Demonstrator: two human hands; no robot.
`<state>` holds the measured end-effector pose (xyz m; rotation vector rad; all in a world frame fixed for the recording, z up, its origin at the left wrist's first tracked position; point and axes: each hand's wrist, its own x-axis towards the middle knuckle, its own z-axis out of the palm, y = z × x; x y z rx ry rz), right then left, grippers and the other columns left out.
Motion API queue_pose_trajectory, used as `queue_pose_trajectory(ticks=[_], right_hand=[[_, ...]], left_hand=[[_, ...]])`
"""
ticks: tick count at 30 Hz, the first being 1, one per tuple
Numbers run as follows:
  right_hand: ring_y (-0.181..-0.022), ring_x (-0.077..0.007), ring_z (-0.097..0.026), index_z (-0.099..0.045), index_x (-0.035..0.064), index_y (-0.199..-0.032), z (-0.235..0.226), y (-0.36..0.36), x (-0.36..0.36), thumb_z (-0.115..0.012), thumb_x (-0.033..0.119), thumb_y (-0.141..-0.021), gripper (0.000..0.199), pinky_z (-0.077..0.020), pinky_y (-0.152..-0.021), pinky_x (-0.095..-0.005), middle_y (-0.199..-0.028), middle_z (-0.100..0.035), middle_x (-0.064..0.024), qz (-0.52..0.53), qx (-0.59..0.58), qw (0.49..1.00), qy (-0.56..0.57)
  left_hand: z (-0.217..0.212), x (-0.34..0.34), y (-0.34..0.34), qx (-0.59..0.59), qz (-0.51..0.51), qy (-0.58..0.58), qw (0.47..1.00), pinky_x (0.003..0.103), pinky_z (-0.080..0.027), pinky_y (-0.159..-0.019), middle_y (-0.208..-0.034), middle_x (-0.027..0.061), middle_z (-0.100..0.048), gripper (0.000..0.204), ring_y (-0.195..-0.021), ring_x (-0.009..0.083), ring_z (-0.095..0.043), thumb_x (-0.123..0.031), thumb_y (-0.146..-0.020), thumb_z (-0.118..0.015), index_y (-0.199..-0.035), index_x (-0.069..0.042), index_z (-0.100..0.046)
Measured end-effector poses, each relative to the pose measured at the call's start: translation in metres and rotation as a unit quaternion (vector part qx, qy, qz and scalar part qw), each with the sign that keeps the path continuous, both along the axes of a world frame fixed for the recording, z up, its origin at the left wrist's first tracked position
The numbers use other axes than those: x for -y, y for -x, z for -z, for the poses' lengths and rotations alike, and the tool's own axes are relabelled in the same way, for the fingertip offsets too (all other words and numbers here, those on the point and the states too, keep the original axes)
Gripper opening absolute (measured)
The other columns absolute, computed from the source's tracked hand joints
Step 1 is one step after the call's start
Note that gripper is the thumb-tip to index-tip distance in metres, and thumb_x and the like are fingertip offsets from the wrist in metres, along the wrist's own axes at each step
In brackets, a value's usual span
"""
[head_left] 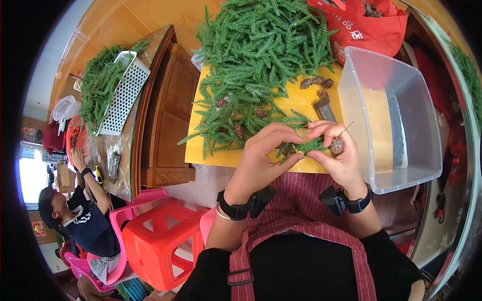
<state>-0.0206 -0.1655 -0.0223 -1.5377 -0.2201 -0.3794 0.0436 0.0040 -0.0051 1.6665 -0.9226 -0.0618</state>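
Over the near edge of the yellow table, both my hands pinch a small green artificial pine sprig [312, 145]. My left hand [263, 153] has its thumb and forefinger closed on the left end, next to a dark brownish tip. My right hand [346, 158] grips the right end between thumb and fingers. A round brownish piece [337, 145], perhaps a pine cone, sits against the right fingers, and a thin wire [346, 129] sticks up beside it. Just beyond lie loose pine cones [238, 130] among green sprigs and a dark flat block [325, 109].
A large heap of green pine sprigs [266, 45] covers the far part of the yellow table [296, 103]. At right stand a clear plastic bin [401, 175] and a red bag [371, 30]. Left are a red stool [150, 246], a white basket [123, 95] and another person [90, 220] working.
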Motion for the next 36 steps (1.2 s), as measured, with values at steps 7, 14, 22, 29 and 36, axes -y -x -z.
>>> queue_pose_trajectory(ticks=[7, 14, 22, 29, 36], right_hand=[[-0.107, -0.0257, -0.049, -0.043, 0.0072, -0.079, 0.0005, -0.0004, -0.0006, -0.067, -0.005, -0.067, 0.03, -0.0366, -0.093, -0.0391, -0.094, -0.058, -0.0105, -0.001, 0.005, 1.0, -0.011], [-0.107, -0.0258, -0.049, -0.043, 0.0072, -0.079, -0.0002, -0.0008, -0.0008, -0.068, -0.005, -0.067, 0.03, -0.0367, -0.093, -0.039, -0.093, -0.058, -0.0095, 0.006, 0.007, 1.0, 0.006], [-0.115, -0.0274, -0.043, -0.04, 0.0094, -0.08, -0.002, 0.001, -0.0017, -0.065, -0.01, -0.067, 0.034, -0.0329, -0.096, -0.04, -0.094, -0.057, -0.0101, 0.008, -0.001, 0.999, 0.039], [-0.115, -0.0284, -0.043, -0.04, 0.0093, -0.08, -0.0004, 0.0, -0.0013, -0.065, -0.009, -0.067, 0.034, -0.0322, -0.096, -0.0409, -0.094, -0.057, -0.0099, 0.011, 0.02, 0.998, 0.059], [-0.112, -0.0284, -0.045, -0.039, 0.0087, -0.081, -0.0031, -0.0006, -0.0022, -0.062, -0.011, -0.067, 0.033, -0.0337, -0.095, -0.0407, -0.095, -0.055, -0.0113, 0.009, 0.019, 0.999, 0.048]], left_hand=[[-0.0011, -0.002, -0.0009, -0.023, 0.009, 0.008, 1.0, 0.027, -0.045, -0.075, -0.092, 0.0089, -0.058, 0.025, -0.086, 0.0193, -0.056, 0.005, -0.065, -0.068, -0.089, -0.002, -0.062], [0.0009, -0.0015, -0.0016, -0.014, 0.007, 0.004, 1.0, 0.026, -0.044, -0.076, -0.093, 0.0091, -0.057, 0.022, -0.088, 0.0186, -0.056, 0.006, -0.067, -0.065, -0.088, -0.001, -0.062], [0.0026, -0.0034, -0.0005, -0.026, 0.002, 0.004, 1.0, 0.026, -0.046, -0.077, -0.095, 0.0084, -0.056, 0.022, -0.089, 0.0169, -0.056, 0.007, -0.067, -0.064, -0.087, -0.001, -0.062], [0.004, -0.0031, -0.0004, -0.033, 0.001, 0.008, 0.999, 0.026, -0.046, -0.077, -0.095, 0.0084, -0.057, 0.022, -0.088, 0.0168, -0.056, 0.008, -0.067, -0.063, -0.086, -0.001, -0.062], [0.0001, -0.0021, -0.0006, -0.016, -0.01, -0.001, 1.0, 0.026, -0.045, -0.073, -0.093, 0.0082, -0.058, 0.019, -0.086, 0.017, -0.057, 0.005, -0.068, -0.064, -0.086, -0.002, -0.062]])
